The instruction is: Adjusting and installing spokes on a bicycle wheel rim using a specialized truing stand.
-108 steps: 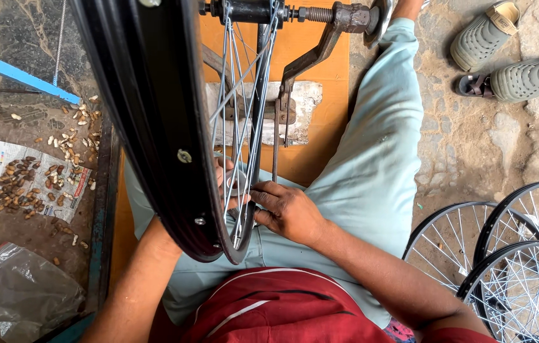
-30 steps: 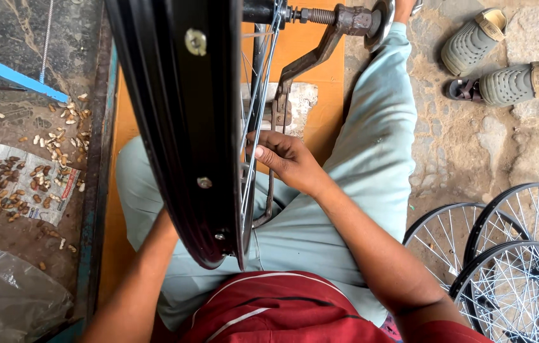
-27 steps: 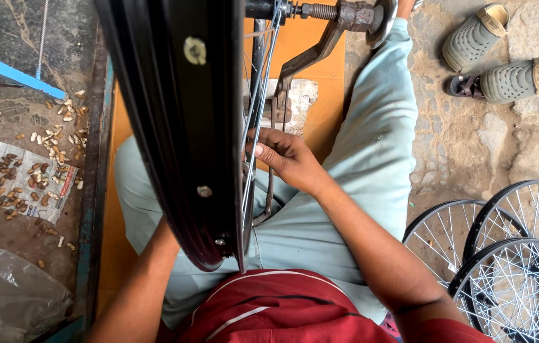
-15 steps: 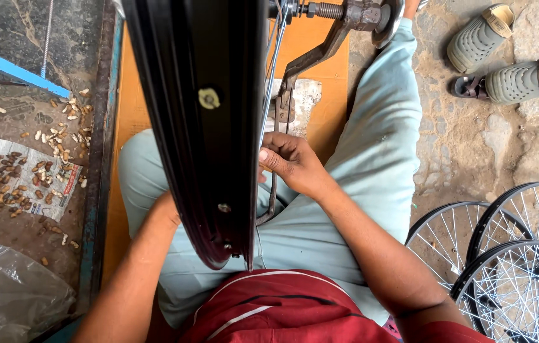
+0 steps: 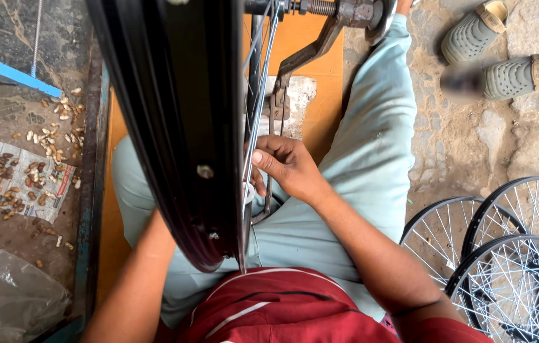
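Floor: stony ground (image 5: 472, 140), spare wheels (image 5: 511, 254) nearby.
Wheel: rim (image 5: 180, 127) had turned since earlier.
Right hand (image 5: 288, 168): pinching spokes (image 5: 255, 127).
Left hand: hidden, grip unclear.

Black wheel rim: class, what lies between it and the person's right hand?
In the head view, thin silver spokes run between the black wheel rim and the right hand, whose fingers touch them.

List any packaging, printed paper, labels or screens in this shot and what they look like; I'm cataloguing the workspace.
Printed paper sheet: lower left on the ground, flat, rectangular, pale with small print, heaped with brown nuts and shells.
Plastic bag: bottom left corner, clear, crumpled.
White paper scrap: on the orange board behind the wheel stand, ragged-edged, plain as far as visible.
No screens, signs or labels show.
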